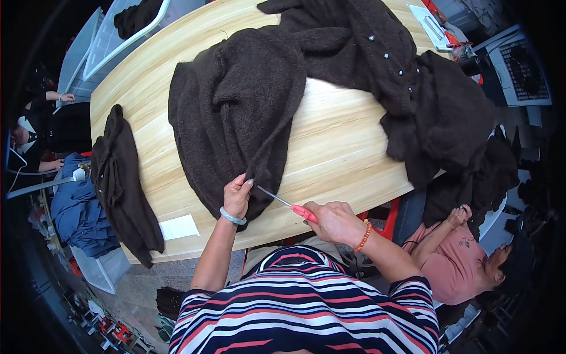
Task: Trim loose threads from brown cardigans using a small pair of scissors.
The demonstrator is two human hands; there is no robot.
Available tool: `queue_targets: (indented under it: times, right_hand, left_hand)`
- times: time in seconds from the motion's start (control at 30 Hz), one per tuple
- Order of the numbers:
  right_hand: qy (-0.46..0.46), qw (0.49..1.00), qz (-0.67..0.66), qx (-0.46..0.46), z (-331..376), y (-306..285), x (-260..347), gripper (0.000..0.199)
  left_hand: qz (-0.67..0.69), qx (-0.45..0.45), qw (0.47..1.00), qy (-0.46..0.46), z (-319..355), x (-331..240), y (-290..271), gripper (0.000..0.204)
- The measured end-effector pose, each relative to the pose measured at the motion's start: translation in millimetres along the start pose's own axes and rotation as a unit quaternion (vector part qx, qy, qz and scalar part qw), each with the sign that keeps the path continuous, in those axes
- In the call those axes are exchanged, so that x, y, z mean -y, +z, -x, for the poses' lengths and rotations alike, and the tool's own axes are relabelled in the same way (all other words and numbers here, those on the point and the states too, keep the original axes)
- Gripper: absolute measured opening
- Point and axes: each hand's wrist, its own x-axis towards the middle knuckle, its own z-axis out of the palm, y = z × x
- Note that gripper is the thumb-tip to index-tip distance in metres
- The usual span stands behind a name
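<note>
A dark brown knit garment [236,112] lies bunched on the wooden table in front of me. My left hand [237,197] pinches its near edge between thumb and fingers. Closed round the handle of a red-handled tool with a thin metal shaft [304,213] is my right hand [339,223]. The shaft points left, its tip close to my left fingertips and over the knit. Whether the tip touches the fabric I cannot tell, and its exact shape is too small to make out.
Another dark knit garment with shiny buttons [401,94] spreads over the table's [336,147] right side. A folded dark garment [118,183] and white paper [179,228] lie at left. A co-worker in pink [451,259] sits at right; another person [41,130] is far left, beside blue cloth [82,212].
</note>
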Motion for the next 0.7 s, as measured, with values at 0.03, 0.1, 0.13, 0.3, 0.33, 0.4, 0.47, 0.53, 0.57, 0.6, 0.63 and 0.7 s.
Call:
queue_targets:
  times: [0.03, 0.1, 0.13, 0.3, 0.33, 0.4, 0.47, 0.53, 0.57, 0.6, 0.63, 0.7]
  right_hand:
    - [0.001, 1.0, 0.002, 0.001, 0, 0, 0, 0.022]
    - [0.002, 1.0, 0.003, 0.002, 1, -2, 0, 0.022]
    - [0.009, 1.0, 0.008, 0.007, 1, -4, 1, 0.022]
    - [-0.033, 0.997, 0.0, 0.072, 4, 0, 0, 0.023]
    - [-0.027, 0.997, 0.0, 0.067, 5, 1, -2, 0.023]
    - [-0.024, 0.998, 0.001, 0.059, 8, 1, -6, 0.023]
    - [-0.005, 1.0, -0.025, -0.008, 11, 2, -14, 0.023]
    - [0.007, 0.999, -0.035, -0.04, 15, 6, -27, 0.023]
    - [0.012, 0.997, -0.043, -0.065, 17, 8, -33, 0.023]
    - [0.014, 0.997, -0.044, -0.07, 19, 9, -39, 0.023]
    - [0.033, 0.995, -0.047, -0.081, 21, 9, -43, 0.022]
    - [0.054, 0.993, -0.049, -0.097, 24, 9, -51, 0.022]
  left_hand:
    - [0.011, -0.006, 1.0, 0.02, 3, -1, 4, 0.027]
    - [-0.008, -0.001, 1.0, 0.024, 4, 1, 2, 0.029]
    - [-0.026, 0.003, 0.999, 0.029, 5, 2, 1, 0.031]
    - [-0.047, -0.002, 0.999, 0.019, 5, 5, -2, 0.03]
    - [-0.054, -0.013, 0.998, 0.0, 8, 2, -3, 0.028]
    - [-0.139, -0.029, 0.989, 0.049, 7, 5, -7, 0.029]
    - [-0.226, -0.036, 0.969, 0.092, 5, -7, 6, 0.029]
    - [-0.539, -0.07, 0.8, 0.255, 11, -33, 38, 0.039]
    - [-0.555, -0.067, 0.766, 0.316, 8, -39, 52, 0.051]
    - [-0.588, -0.055, 0.716, 0.372, 3, -47, 66, 0.055]
    - [-0.617, -0.045, 0.661, 0.426, -4, -53, 79, 0.059]
    - [-0.665, -0.015, 0.621, 0.415, -24, -55, 102, 0.07]
